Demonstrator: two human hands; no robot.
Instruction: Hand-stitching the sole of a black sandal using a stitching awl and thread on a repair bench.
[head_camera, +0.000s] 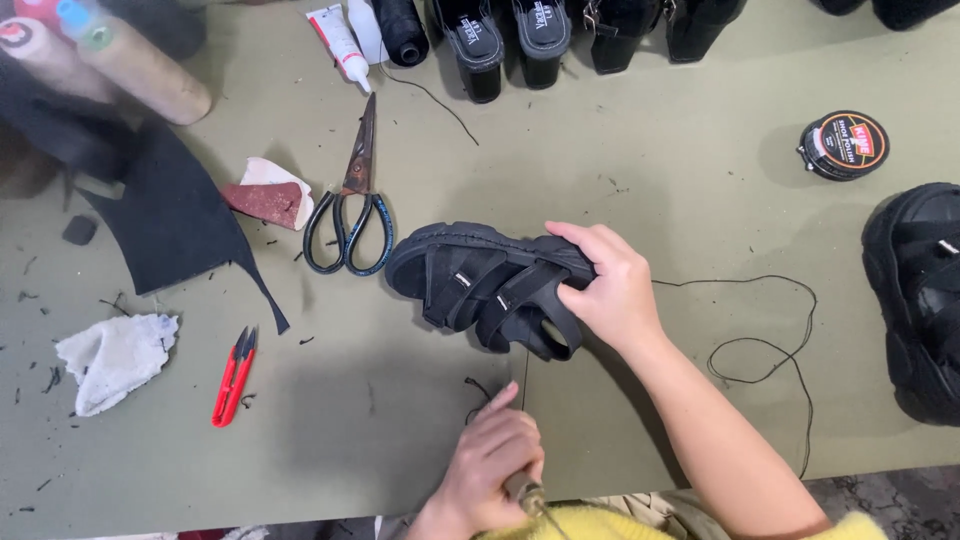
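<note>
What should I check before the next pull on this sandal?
1. Right hand steadies the black sandal at its heel: ok.
2. Left hand closed on a wooden-handled tool: ok; its tip is hidden.
3. Thread runs from sandal toward left hand: ok; whether taut, cannot tell.
4. Loose black thread lies looped right of the forearm, apart from the sandal: ok.
5. Scissors lie close to the sandal's toe; touching or not, cannot tell.
6. Red snips lie apart from both hands: ok.
</note>
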